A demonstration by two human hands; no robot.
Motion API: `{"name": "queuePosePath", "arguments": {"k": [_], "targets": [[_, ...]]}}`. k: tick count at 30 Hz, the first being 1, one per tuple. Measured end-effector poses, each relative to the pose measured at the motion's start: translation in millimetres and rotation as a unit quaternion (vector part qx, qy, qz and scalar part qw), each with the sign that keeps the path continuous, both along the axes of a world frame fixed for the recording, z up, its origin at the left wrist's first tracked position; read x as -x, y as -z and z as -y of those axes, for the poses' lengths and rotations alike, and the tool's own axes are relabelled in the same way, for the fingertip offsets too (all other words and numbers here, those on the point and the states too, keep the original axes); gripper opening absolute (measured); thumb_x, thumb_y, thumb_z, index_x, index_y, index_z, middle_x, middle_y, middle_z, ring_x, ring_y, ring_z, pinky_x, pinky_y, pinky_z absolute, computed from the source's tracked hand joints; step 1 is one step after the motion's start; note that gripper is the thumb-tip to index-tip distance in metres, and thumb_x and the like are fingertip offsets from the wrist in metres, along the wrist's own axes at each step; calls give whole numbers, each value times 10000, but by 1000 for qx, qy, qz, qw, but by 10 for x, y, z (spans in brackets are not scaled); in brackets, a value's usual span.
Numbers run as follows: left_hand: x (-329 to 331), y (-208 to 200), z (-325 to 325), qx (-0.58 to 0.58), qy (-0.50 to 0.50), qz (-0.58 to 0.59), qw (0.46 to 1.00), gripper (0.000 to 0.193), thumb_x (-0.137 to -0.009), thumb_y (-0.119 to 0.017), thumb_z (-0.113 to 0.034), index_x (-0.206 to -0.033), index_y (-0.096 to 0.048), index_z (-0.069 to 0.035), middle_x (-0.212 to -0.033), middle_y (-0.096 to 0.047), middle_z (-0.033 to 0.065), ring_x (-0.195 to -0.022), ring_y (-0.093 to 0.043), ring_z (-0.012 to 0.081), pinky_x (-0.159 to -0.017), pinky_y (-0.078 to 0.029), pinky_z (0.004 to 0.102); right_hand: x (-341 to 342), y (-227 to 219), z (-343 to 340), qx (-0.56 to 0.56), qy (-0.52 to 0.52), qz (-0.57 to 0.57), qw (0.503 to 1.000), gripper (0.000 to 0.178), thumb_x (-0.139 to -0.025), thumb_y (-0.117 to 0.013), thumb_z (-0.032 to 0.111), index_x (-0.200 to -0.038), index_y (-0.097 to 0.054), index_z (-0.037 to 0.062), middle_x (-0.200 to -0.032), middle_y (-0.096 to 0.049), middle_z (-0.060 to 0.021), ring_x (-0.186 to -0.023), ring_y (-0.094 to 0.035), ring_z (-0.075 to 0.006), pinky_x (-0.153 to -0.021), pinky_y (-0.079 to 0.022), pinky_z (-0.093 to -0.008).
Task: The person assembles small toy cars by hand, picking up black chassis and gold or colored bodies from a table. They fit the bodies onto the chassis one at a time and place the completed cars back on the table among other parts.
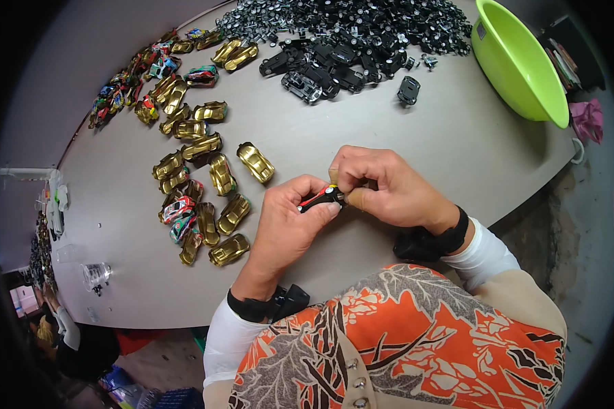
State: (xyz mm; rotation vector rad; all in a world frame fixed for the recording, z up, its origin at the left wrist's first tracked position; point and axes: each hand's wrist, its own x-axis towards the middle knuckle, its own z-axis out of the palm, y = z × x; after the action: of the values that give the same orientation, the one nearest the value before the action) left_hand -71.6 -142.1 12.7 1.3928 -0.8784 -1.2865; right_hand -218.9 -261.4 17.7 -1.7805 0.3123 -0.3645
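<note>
Over the table's near edge, my left hand (285,215) is closed round a small toy car (317,198) with a black underside, a red side and some yellow. Its thumb presses on the underside. The thumb and fingers of my right hand (392,187) are pinched together at the car's far end, touching it. What lies between those fingertips is hidden. A single gold car body (255,162) rests on the table to the left of my hands. Beyond it is a loose group of gold car bodies (201,146), some with coloured, printed sides.
A large heap of small wheel-and-axle parts (368,20) covers the far side, with black car bases (334,65) before it. One black base (408,90) lies apart. A lime-green basin (515,61) tilts at the right edge. Clear cups (95,274) stand at left, near another person (65,327).
</note>
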Motion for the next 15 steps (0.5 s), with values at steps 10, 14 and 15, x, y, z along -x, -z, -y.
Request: {"name": "queuePosePath", "arguments": {"k": [10, 14, 15], "targets": [[-74, 13, 47, 31, -118, -161, 979, 194, -768, -636, -1, -945, -556, 9, -820, -610, 22, -655, -537, 40, -561, -451, 193, -29, 15, -45, -179, 69, -54, 980, 182, -756, -553, -40, -920, -538, 35, -775, -519, 25, -639, -437, -33, -553, -363, -195], [-126, 80, 56, 43, -150, -217, 964, 236, -766, -658, -25, -976, -551, -17, -823, -613, 32, -646, -550, 54, -529, -448, 194, -38, 8, -79, -253, 32, -46, 966, 146, -780, -563, -8, -920, -542, 26, -767, -520, 34, -605, -425, -19, -521, -347, -186], [-115, 128, 69, 47, -161, -227, 959, 216, -790, -650, -63, -979, -553, -26, -822, -612, 33, -658, -566, 69, -567, -483, 211, -8, 28, -52, -278, 19, -74, 958, 112, -786, -568, 8, -895, -553, 23, -746, -518, 33, -594, -427, -17, -506, -341, -181]]}}
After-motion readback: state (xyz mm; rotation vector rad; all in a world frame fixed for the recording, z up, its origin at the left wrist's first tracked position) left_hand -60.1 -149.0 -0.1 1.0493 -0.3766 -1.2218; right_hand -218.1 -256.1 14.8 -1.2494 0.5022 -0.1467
